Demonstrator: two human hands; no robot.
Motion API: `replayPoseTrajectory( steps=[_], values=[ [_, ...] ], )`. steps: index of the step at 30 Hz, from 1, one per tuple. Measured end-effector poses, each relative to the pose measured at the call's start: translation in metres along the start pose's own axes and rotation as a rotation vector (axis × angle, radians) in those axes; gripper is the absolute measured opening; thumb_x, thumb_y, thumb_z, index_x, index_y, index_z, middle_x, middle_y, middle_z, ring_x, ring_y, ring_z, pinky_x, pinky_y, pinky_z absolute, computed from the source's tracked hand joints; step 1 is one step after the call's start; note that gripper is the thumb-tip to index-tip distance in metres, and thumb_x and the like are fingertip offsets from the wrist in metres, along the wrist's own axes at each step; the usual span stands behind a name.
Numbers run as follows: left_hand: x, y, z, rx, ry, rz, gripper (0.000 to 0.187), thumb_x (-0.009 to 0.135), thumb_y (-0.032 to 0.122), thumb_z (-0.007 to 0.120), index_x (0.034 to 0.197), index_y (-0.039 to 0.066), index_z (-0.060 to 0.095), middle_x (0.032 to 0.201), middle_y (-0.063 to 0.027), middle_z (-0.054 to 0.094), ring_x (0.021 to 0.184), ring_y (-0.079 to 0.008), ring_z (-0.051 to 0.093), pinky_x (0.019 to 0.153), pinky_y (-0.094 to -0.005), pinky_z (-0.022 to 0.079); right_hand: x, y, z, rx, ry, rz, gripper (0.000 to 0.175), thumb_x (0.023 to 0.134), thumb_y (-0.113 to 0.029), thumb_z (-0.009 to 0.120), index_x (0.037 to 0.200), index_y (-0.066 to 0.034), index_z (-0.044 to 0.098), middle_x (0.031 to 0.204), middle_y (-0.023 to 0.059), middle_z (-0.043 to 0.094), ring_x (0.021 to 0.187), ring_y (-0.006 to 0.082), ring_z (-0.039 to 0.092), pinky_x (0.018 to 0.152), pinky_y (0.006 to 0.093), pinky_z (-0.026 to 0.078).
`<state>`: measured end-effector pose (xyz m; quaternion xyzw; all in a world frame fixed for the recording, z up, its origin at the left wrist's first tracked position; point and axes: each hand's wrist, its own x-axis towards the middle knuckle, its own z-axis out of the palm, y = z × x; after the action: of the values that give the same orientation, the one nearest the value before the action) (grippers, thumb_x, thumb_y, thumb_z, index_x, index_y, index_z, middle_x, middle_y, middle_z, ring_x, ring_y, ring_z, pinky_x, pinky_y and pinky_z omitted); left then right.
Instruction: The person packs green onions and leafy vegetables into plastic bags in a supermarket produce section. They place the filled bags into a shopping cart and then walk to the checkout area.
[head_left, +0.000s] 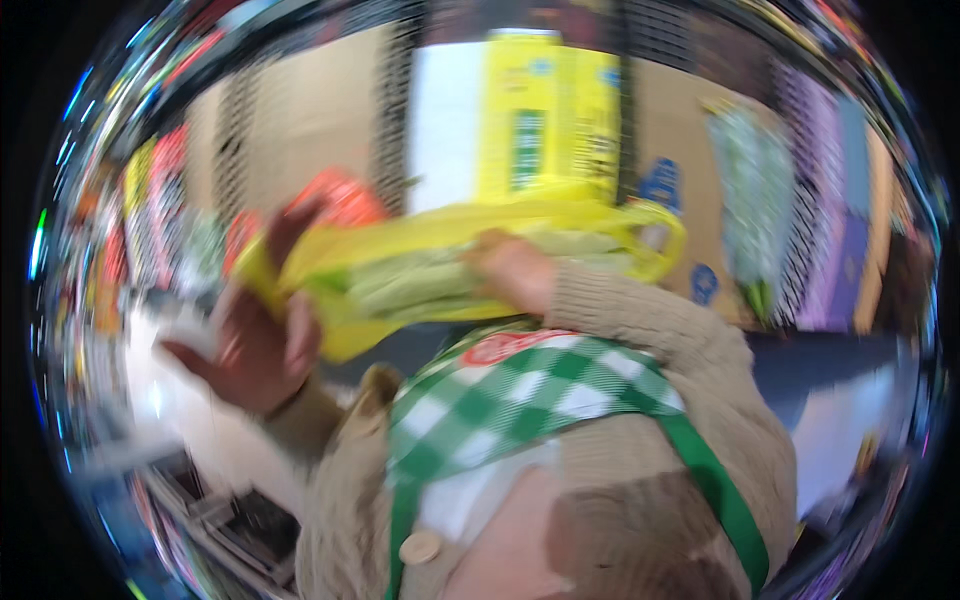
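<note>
In front of my chest lies a yellow plastic bag, stretched out sideways. Long pale green produce, probably vegetables, shows along it; blur hides the exact kind. My right hand is closed over the middle of this produce, the wrist coming from the right. At the bag's left end my left hand has its fingers spread, and a strip of the yellow bag passes around some of them like a handle loop. Another loop of the bag sticks out at the right end.
Behind the bag stand a yellow and white printed carton and brown cardboard among black crates. Red plastic bags lie beyond my left hand. Wrapped greens stand at the right, next to purple crates. I wear a green checked apron.
</note>
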<state>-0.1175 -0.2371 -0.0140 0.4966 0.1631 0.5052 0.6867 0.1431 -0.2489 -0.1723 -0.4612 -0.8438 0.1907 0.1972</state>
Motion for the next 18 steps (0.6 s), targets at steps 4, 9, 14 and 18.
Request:
replayPoseTrajectory(
  steps=[4,9,14,18],
  values=[
    [0.007,0.0,0.01,0.014,0.051,-0.014,0.119,0.084,0.076,0.05,0.148,-0.016,0.012,0.156,-0.0361,0.009,0.049,-0.0113,0.046,0.041,-0.0202,0.039,-0.064,0.01,-0.068,0.365,0.361,0.067,0.024,0.082,-0.012,0.074,0.103,-0.0017,0.068,0.09,0.0147,0.067,0.081,0.0286,0.067,0.072,0.0364,0.054],
    [0.019,-0.011,0.012,0.063,0.071,0.036,0.11,0.087,0.064,0.057,0.149,-0.014,0.011,0.157,-0.034,0.011,0.046,-0.0102,0.044,0.037,-0.0186,0.036,-0.155,0.118,-0.103,0.366,1.262,0.573,0.014,0.092,-0.01,0.065,0.098,0.0018,0.068,0.086,0.0082,0.071,0.075,0.0105,0.065,0.068,0.0268,0.053],
    [0.034,-0.016,0.015,0.102,0.12,0.01,0.11,0.088,0.067,0.053,0.147,-0.017,0.014,0.153,-0.0367,0.019,0.044,-0.0092,0.044,0.034,-0.0178,0.034,-0.311,0.239,-0.045,-0.527,0.831,1.656,0.039,0.084,-0.023,0.069,0.112,0.0007,0.057,0.112,0.0227,0.06,0.103,0.0339,0.06,0.093,0.042,0.048],
    [0.043,-0.018,0.012,0.056,0.099,-0.025,0.109,0.086,0.061,0.061,0.147,-0.016,0.012,0.152,-0.0354,0.023,0.046,-0.0102,0.045,0.035,-0.0186,0.035,-0.381,0.277,-0.016,-0.163,0.887,2.114,0.053,0.082,-0.022,0.071,0.123,0.0028,0.049,0.119,0.0257,0.06,0.11,0.0363,0.06,0.095,0.0414,0.049]
  ],
)
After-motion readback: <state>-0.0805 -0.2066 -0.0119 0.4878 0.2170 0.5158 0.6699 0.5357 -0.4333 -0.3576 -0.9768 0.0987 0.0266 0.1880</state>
